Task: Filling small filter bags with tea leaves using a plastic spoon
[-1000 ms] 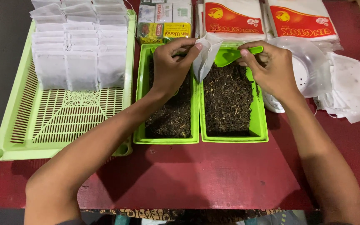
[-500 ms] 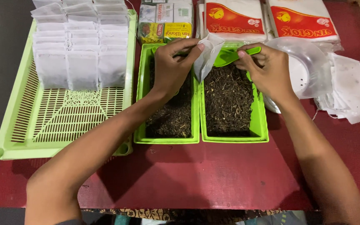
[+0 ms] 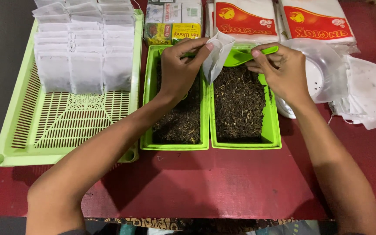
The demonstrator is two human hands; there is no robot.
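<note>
In my left hand (image 3: 180, 69) I pinch a small white filter bag (image 3: 217, 55) by its upper edge, thumb and fingers closed on the paper, so that it hangs open above the inner rims where two green tubs meet. My right hand (image 3: 281, 72) is closed around the handle of a green plastic scoop (image 3: 245, 55), whose bowl sits right at the mouth of the bag; I cannot tell whether the scoop carries any leaves.

Under the bag and scoop, the right green tub (image 3: 274, 130) holds a layer of dark, dry, shredded tea leaves. The left green tub (image 3: 148, 126), touching it side by side, holds the same dark leaves, and my left wrist crosses over it.

Just beside my right hand, to the right, lies a clear plastic lid or dish (image 3: 323, 65), and beyond that a loose stack of flat empty white bags (image 3: 368, 95). Behind the tubs are two large white packets with red and orange printing (image 3: 279, 19) and a few small printed boxes (image 3: 173, 21).

On the far left sits a pale green slotted tray (image 3: 66, 126), its far half covered by neat overlapping rows of filled white bags (image 3: 83, 48). Everything rests on a dark red tabletop (image 3: 205, 182).
</note>
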